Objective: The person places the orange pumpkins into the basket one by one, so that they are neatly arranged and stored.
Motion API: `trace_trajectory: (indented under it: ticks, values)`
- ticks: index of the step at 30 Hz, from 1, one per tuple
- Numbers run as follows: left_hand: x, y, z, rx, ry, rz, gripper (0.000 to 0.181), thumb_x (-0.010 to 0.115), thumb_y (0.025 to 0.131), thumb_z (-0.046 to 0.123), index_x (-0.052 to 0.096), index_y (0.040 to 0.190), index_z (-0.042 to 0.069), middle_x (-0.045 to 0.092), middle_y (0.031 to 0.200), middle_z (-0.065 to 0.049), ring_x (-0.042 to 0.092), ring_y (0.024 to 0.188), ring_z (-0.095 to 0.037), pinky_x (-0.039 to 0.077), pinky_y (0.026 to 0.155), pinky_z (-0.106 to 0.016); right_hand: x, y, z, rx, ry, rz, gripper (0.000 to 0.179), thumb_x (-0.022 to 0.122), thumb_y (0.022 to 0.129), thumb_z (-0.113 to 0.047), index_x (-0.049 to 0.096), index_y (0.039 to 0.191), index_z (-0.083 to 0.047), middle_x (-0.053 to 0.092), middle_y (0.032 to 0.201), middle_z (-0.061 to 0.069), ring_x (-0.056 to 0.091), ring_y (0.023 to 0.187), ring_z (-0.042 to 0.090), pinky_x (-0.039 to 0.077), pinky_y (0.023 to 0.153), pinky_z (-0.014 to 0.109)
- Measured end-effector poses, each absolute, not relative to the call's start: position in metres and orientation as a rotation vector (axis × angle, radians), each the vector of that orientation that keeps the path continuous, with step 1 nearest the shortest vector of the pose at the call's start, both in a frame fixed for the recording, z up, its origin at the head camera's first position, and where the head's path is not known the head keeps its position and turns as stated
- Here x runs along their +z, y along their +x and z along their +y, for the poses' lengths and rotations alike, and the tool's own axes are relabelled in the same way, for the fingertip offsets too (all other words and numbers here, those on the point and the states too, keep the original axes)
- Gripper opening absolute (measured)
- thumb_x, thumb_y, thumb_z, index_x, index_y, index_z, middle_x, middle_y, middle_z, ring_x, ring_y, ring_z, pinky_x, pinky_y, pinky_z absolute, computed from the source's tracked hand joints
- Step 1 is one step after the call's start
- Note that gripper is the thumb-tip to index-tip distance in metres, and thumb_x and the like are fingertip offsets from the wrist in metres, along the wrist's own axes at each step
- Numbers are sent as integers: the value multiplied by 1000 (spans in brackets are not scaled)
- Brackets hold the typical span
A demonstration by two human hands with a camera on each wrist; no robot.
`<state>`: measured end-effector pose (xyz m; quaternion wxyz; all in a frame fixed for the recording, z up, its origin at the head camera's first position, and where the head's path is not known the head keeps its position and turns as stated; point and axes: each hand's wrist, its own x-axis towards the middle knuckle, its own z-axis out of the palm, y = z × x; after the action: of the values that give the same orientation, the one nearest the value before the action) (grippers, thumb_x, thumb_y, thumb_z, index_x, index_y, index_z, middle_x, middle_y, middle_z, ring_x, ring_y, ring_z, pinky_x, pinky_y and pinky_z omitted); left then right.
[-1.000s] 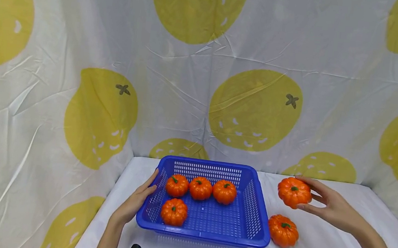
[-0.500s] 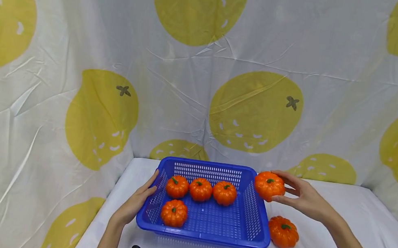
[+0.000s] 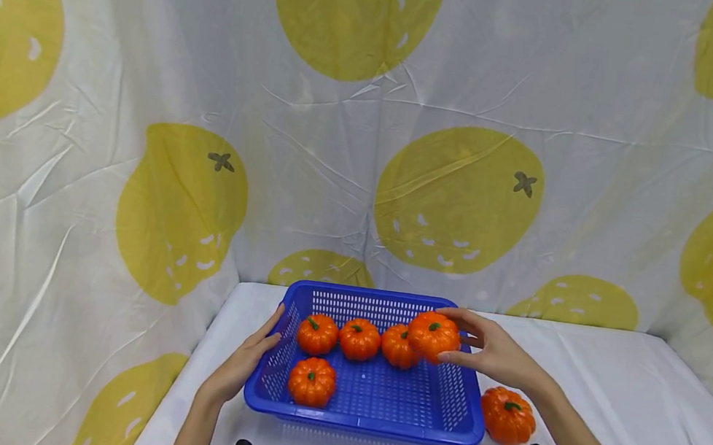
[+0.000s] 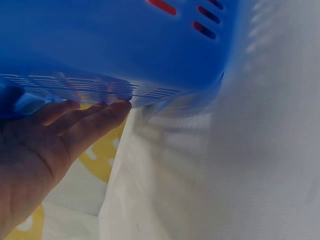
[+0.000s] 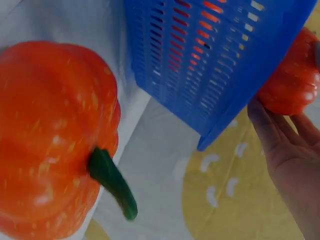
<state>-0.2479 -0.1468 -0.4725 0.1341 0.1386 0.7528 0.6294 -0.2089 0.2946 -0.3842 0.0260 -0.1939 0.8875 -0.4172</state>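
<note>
In the head view my right hand (image 3: pixel 490 348) pinches a small orange pumpkin (image 3: pixel 433 336) between thumb and fingers, over the right side of a blue plastic basket (image 3: pixel 366 423). The held pumpkin partly covers the rightmost of three pumpkins (image 3: pixel 358 339) in the basket's back row. A further pumpkin (image 3: pixel 312 381) sits at its front left. My left hand (image 3: pixel 241 363) rests against the basket's left side; in the left wrist view its fingers (image 4: pixel 95 127) lie fairly straight along the slotted wall. One pumpkin (image 3: pixel 507 417) stands outside, by the basket's right front corner.
The basket stands on a white-covered table (image 3: pixel 601 397). Behind and at both sides hangs a pale curtain (image 3: pixel 313 195) printed with large yellow lemons. In the right wrist view the outside pumpkin (image 5: pixel 50 140) looms close, green stem showing, beside the basket wall.
My right hand has carried its pumpkin leftward, from above the table right of the basket to over the basket's right side. The left hand and basket have stayed in place.
</note>
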Motion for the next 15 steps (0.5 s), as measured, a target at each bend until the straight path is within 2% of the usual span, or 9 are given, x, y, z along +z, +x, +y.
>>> trace_trajectory:
  ticks: [6, 15]
  values:
    - [-473, -248, -146, 1827, 406, 2170, 59, 35, 112, 27, 16, 167, 28, 7, 176, -9, -1, 162, -39, -2, 127, -62, -390, -214, 277, -1302, -615, 2690, 67, 79, 91, -32, 51, 150, -15, 58, 148, 14, 55, 138, 43, 51, 107, 58]
    - [-471, -248, -146, 1828, 398, 2172, 59, 35, 112, 28, 15, 167, 28, 7, 176, -9, -1, 162, -39, -3, 127, -63, -397, -215, 256, -1316, -636, 2620, 68, 80, 90, -33, 52, 149, -17, 57, 150, 12, 52, 140, 42, 49, 110, 57]
